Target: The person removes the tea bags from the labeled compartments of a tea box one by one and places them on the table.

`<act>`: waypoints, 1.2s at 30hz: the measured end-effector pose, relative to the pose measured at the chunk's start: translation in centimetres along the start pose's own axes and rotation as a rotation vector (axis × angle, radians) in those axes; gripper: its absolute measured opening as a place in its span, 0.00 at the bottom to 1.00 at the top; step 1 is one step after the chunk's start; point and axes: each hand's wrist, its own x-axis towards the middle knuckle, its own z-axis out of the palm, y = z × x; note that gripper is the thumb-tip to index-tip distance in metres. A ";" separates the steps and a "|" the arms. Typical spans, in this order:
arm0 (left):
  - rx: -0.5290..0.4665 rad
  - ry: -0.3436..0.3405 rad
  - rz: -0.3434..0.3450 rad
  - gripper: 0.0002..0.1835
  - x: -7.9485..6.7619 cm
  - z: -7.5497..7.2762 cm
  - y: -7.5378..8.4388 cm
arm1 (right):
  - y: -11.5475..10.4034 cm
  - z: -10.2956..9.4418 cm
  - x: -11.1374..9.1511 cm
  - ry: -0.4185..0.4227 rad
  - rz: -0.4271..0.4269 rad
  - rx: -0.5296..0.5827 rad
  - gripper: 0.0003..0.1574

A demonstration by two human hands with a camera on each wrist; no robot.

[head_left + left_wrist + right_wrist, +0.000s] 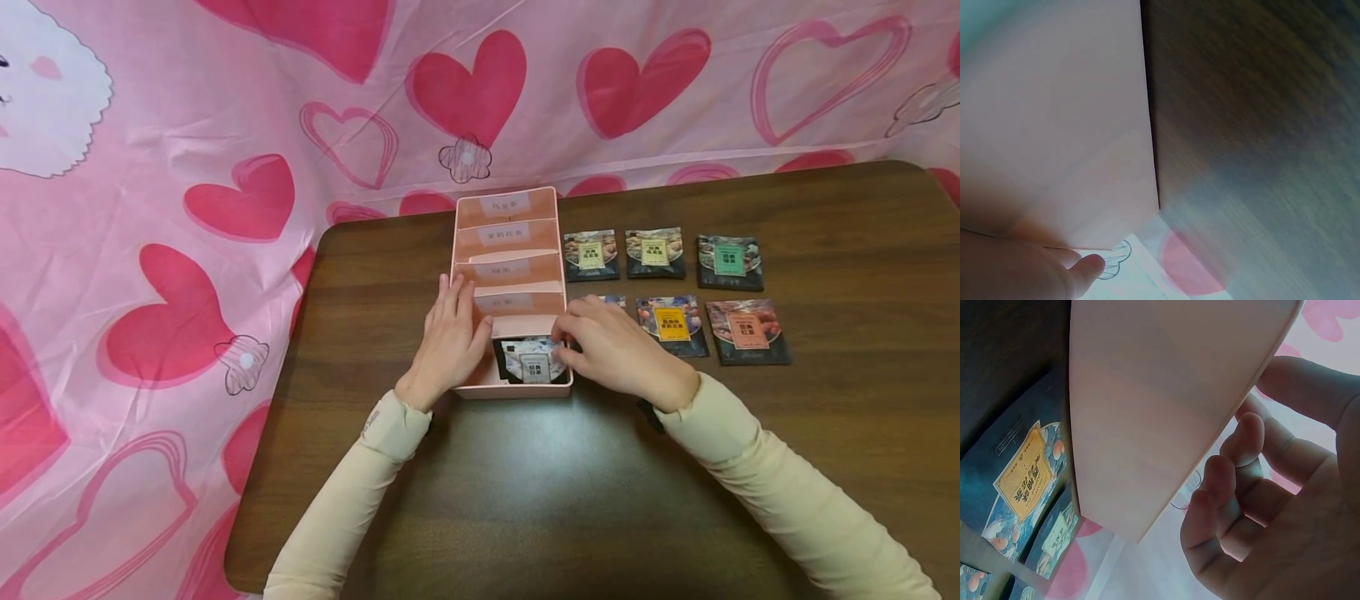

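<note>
A pink divided box [459, 390] stands on the table, with labelled dividers across it. In its front compartment lies a white-and-blue tea sachet [534, 367], with black packaging showing beneath it. My right hand [618, 350] reaches over the box's right rim; thumb and forefinger pinch the sachet's right edge, though the wall hides their tips in the right wrist view. There the other fingers [1200, 519] are curled outside the wall. My left hand [450, 337] rests on the left rim, fingers extended and thumb over the front compartment. In the left wrist view its finger [1088, 269] shows beside the box wall.
Right of the box, tea sachets lie in two rows: yellow-green-labelled [591, 255], a similar one [656, 253], green [730, 262], yellow [672, 326] and red [747, 332]. Another blue sachet [617, 300] is partly behind my right hand. A pink heart-print cloth [540, 108] hangs behind the table [480, 500].
</note>
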 end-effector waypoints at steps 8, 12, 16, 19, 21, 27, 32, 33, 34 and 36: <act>0.001 -0.007 -0.008 0.37 -0.1 0.0 0.0 | -0.4 0.0 -0.1 0.009 -0.041 0.035 0.05; 0.002 0.002 0.002 0.37 -0.1 0.1 -0.1 | -0.7 0.1 -0.1 0.022 -0.087 0.045 0.11; -0.002 0.002 0.002 0.37 -0.2 0.1 -0.1 | -0.9 0.1 0.0 0.007 -0.105 0.058 0.13; 0.001 0.005 0.005 0.38 -0.2 0.1 -0.2 | -1.1 0.2 0.0 -0.038 -0.101 0.069 0.10; 0.000 0.006 0.006 0.38 -0.1 0.1 -0.2 | -1.1 0.3 0.0 -0.069 -0.102 0.072 0.08; 0.003 0.003 0.002 0.38 -0.1 0.2 -0.2 | -1.3 0.4 0.0 -0.100 -0.094 0.051 0.04; -0.007 0.000 -0.001 0.38 -0.1 0.1 -0.1 | -1.4 0.3 0.0 -0.110 -0.082 0.043 0.05; -0.009 -0.001 -0.001 0.38 -0.1 0.1 -0.1 | -1.4 0.3 0.0 -0.110 -0.081 0.042 0.05; -0.010 -0.001 -0.001 0.38 -0.1 0.1 -0.1 | -1.4 0.3 0.0 -0.109 -0.080 0.038 0.05; -0.009 0.003 0.003 0.38 -0.1 0.1 -0.1 | -1.4 0.3 0.1 -0.105 -0.079 0.032 0.05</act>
